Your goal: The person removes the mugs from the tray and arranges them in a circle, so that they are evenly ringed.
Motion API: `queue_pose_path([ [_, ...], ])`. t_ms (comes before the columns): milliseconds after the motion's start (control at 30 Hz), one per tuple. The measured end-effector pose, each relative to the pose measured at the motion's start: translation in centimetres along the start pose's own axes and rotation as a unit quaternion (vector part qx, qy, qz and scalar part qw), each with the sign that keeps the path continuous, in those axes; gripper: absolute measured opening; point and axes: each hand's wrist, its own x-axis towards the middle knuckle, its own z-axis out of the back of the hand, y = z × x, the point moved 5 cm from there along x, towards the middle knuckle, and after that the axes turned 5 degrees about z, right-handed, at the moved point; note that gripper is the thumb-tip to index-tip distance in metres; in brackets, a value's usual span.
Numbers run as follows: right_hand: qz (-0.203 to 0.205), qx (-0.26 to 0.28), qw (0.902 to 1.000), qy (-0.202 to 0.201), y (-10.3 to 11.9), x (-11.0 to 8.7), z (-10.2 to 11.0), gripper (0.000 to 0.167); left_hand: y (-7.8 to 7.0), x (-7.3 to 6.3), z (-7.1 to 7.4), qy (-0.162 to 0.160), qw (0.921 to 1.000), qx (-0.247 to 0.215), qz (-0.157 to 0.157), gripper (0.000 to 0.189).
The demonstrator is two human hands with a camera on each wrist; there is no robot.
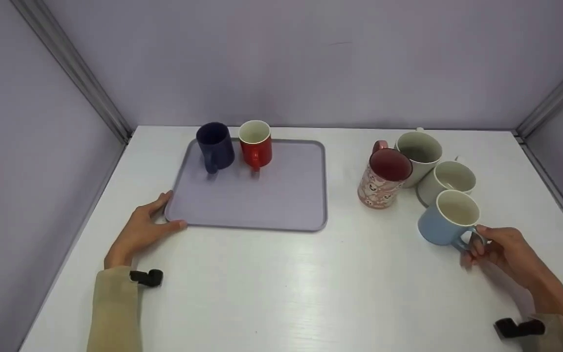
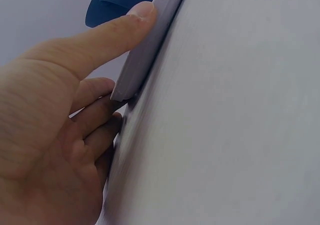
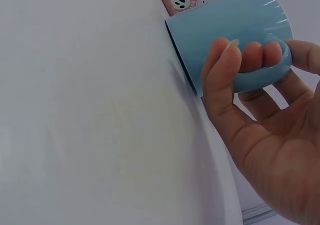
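Note:
My left hand [image 1: 140,234] holds the near left corner of a grey-purple tray [image 1: 281,205], thumb along the front rim and fingers at the left side. On the tray's far left part stand a dark blue mug [image 1: 216,146] and a red mug [image 1: 256,146] with a pale inside. At the right, my right hand [image 1: 511,252] grips the handle of a light blue mug [image 1: 438,225]. Fingers [image 3: 252,57] pass through that handle in the right wrist view. The mug's base is right at the tabletop.
Behind the light blue mug stand a tall pink patterned mug [image 1: 381,188] and two pale mugs, one [image 1: 421,151] at the back, the other [image 1: 450,178] nearer. All are on a white table [image 1: 281,288], with partition walls [image 1: 311,63] behind and at both sides.

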Motion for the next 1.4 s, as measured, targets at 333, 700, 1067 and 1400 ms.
queue_pose_path([
  [333,-0.008,0.015,0.9991,0.039,0.3,0.5,-0.1,0.053,-0.2,0.0,0.3,-0.003,1.0,0.005,-0.003,0.108],
  [700,0.01,-0.273,0.9486,-0.159,4.7,-0.3,1.5,0.03,-0.3,0.0,0.2,0.001,1.0,0.001,0.0,0.108],
  [1067,0.146,-0.291,0.9328,-0.154,11.7,5.8,-5.6,0.017,-0.1,-0.1,-0.1,0.002,1.0,0.006,0.006,0.108],
  [1400,0.161,-0.263,0.9492,-0.061,13.4,14.0,-15.1,0.013,-0.2,-0.1,-0.1,0.003,0.9999,-0.003,0.009,0.108],
])
